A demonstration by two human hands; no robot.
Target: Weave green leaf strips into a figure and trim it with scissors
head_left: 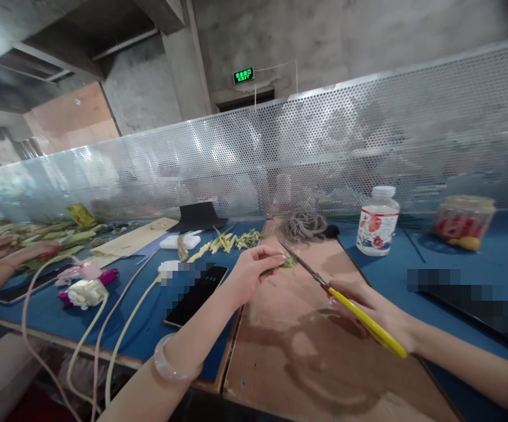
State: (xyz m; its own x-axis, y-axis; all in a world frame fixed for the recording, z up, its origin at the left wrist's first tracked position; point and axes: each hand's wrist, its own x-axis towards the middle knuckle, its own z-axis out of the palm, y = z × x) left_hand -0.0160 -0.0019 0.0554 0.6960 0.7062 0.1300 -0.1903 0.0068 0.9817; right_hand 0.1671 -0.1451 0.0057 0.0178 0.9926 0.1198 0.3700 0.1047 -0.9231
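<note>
My left hand [250,274], with a pale bangle on its wrist, pinches a small green plaited-looking piece [289,266] between thumb and fingertips. Yellow-handled scissors [361,316] are gripped in my right hand [385,312]; their blades point up and left, close to the green piece. Whether the blades touch it, I cannot tell. Both hands are above a brown wooden board [275,357]. A tangle of grey cord [305,225] lies behind them on the board. Left of it, yellow-green plaited strips [222,240] rest on the blue tabletop.
A phone [196,296], charging cables [124,313] and a white adapter [170,268] are to the left. At far left, another person's hands [34,255] work among green strips. On the right stand a labelled bottle [377,223], a jar [464,220] and a dark flat object [477,316]. A perforated metal screen [218,158] runs behind.
</note>
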